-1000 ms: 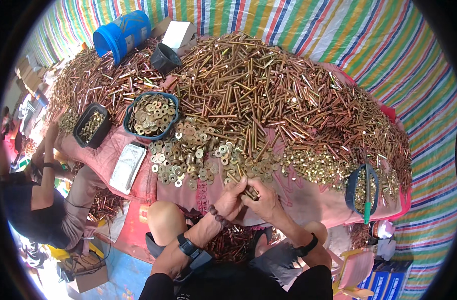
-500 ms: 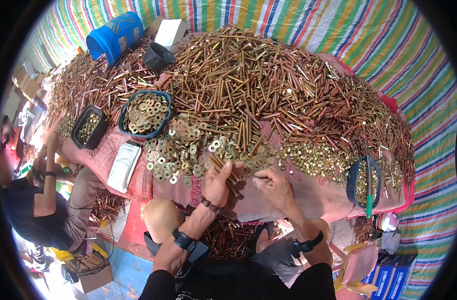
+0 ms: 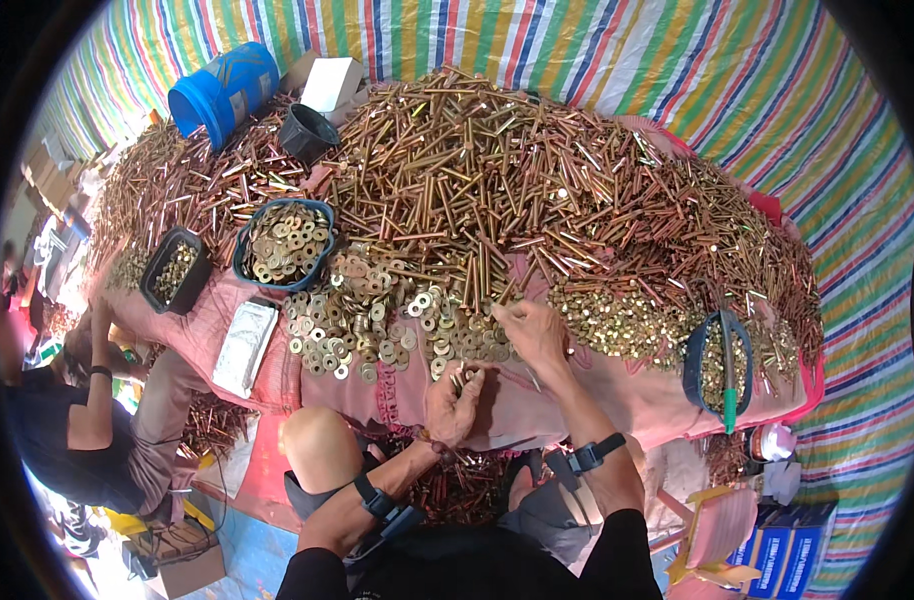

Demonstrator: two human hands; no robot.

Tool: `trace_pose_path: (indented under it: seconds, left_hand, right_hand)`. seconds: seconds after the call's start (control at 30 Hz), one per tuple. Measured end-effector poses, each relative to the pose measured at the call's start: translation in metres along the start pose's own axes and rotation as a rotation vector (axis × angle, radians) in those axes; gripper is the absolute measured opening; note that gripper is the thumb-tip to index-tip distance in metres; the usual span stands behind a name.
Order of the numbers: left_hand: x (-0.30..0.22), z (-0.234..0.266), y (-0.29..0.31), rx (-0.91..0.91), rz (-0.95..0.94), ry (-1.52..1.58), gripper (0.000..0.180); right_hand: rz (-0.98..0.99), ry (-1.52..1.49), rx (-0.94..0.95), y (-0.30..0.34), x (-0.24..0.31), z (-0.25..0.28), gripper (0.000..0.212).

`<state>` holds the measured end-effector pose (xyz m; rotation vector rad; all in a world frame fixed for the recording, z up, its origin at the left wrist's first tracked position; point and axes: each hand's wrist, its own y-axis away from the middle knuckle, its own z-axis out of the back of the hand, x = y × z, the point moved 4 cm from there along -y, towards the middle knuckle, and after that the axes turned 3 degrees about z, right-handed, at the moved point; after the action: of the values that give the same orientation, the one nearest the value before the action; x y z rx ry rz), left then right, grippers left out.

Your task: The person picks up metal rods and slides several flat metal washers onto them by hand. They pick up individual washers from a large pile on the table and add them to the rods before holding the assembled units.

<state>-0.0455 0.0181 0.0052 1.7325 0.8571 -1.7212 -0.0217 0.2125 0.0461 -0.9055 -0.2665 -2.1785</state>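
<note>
My left hand [image 3: 452,402] is closed round several bolts [image 3: 463,377], low over the near edge of the pink cloth; only their ends show past the fingers. My right hand [image 3: 533,335] reaches farther out, its fingertips pinched at the edge of the loose washers [image 3: 457,330], just below the near ends of some bolts. Whatever is between those fingertips is hidden. Flat, brass-coloured washers lie in front of and left of my hands. A large heap of long copper-brown bolts [image 3: 447,180] rises behind them. Small nuts [image 3: 617,325] are spread to the right of my right hand.
Washers fill a blue basket [image 3: 242,262], with a black tray [image 3: 149,290] of nuts farther left. At the right stands a blue basket [image 3: 693,385] of nuts with a green-handled tool [image 3: 729,400]. A blue bucket [image 3: 192,105] lies behind. Another person [image 3: 72,420] sits at left.
My left hand has drawn back toward me, and the bolts in it have turned so that their ends show. My right hand has moved forward and left to the washers.
</note>
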Motion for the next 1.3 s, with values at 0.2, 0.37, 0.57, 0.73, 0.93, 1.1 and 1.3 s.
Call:
trace_pose_path:
  seconds: [0.2, 0.37, 0.57, 0.73, 0.93, 1.1, 1.3]
  left_hand:
    - [-0.005, 0.001, -0.009, -0.075, -0.019, 0.188, 0.02]
    - [-0.004, 0.001, -0.016, -0.161, 0.119, 0.522, 0.024]
    - [-0.007, 0.016, -0.024, -0.067, 0.249, 0.671, 0.028]
    - [-0.005, 0.016, -0.02, -0.142, 0.276, 0.695, 0.024]
    - [0.002, 0.007, -0.015, -0.165, 0.198, 0.611, 0.019]
    - [0.006, 0.013, -0.013, -0.162, 0.22, 0.564, 0.022]
    - [0.009, 0.009, -0.013, -0.174, 0.231, 0.624, 0.019]
  right_hand:
    - [-0.045, -0.022, 0.097, -0.016, -0.013, -0.018, 0.039]
    - [0.028, -0.33, 0.158, -0.007, -0.014, -0.015, 0.028]
    - [0.32, -0.279, 0.502, 0.036, 0.039, -0.007, 0.022]
    - [0.104, -0.358, 0.201, 0.014, 0.02, 0.005, 0.025]
    - [0.145, -0.031, -0.025, -0.025, 0.017, -0.002, 0.034]
    - [0.057, 0.34, 0.022, -0.042, 0.049, -0.027, 0.058]
    - [0.152, 0.366, 0.041, -0.047, 0.052, -0.024, 0.053]
